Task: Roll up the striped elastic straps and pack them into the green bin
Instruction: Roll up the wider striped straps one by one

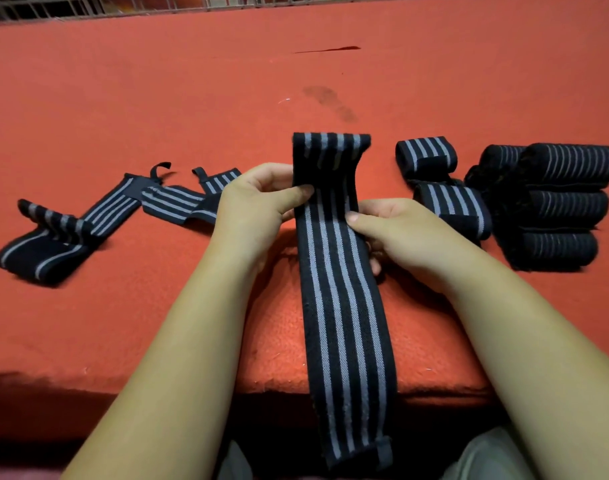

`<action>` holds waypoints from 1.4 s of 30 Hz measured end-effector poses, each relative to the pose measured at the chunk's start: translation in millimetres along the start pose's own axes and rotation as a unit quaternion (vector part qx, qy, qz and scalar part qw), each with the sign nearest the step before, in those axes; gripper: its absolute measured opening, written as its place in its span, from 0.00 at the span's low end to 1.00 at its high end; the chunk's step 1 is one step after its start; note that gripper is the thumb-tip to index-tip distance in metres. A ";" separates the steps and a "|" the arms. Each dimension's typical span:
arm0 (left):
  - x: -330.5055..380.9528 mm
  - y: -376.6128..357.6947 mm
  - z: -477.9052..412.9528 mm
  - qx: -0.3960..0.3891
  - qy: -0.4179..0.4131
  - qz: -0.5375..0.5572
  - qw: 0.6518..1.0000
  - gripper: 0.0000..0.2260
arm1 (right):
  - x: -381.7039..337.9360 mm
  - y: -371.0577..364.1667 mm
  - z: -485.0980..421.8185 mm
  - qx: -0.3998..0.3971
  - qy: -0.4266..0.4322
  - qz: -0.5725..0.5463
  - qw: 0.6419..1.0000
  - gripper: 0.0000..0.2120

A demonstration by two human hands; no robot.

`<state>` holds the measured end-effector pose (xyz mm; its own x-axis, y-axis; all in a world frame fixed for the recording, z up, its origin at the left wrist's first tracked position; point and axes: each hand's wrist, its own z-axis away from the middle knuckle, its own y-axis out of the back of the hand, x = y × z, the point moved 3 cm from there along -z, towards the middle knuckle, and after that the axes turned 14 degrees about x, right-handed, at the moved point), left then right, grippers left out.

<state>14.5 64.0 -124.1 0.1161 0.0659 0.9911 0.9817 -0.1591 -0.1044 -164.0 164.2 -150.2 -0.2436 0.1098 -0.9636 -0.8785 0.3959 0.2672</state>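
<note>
A long black strap with grey stripes (344, 306) runs from the table's front edge up between my hands, its far end standing upright and curling over. My left hand (258, 202) pinches its left edge with thumb on top. My right hand (389, 230) grips its right edge, thumb pressed on the stripes. Two unrolled straps (98, 216) lie loose on the left. Two rolled straps (426, 157) (452, 206) sit just right of my hands. No green bin is in view.
The red cloth table (192, 98) stretches far back to a wire grid (226, 1). A stack of wider rolled black wraps (555, 202) lies at the right edge. A dark stain (330, 102) marks the cloth beyond the strap.
</note>
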 end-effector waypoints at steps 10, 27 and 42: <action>3.6 18.2 -4.7 -0.056 -0.015 -0.071 0.996 0.15 | -10.6 -0.4 9.2 -0.070 -0.090 -0.168 0.979 0.37; 13.5 22.2 9.0 -0.028 0.041 -0.064 0.997 0.04 | -15.8 -8.3 17.7 -0.087 0.044 -0.099 0.990 0.16; 10.8 6.2 22.9 -0.091 0.038 -0.067 0.993 0.11 | -20.3 -3.2 10.3 0.077 0.064 -0.033 0.994 0.12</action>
<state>25.3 86.3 -116.0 -0.0325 0.0243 0.9992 0.9430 -0.3304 0.0387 -151.9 170.1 -131.5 -0.2467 -0.0340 -0.9685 -0.8231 0.5349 0.1909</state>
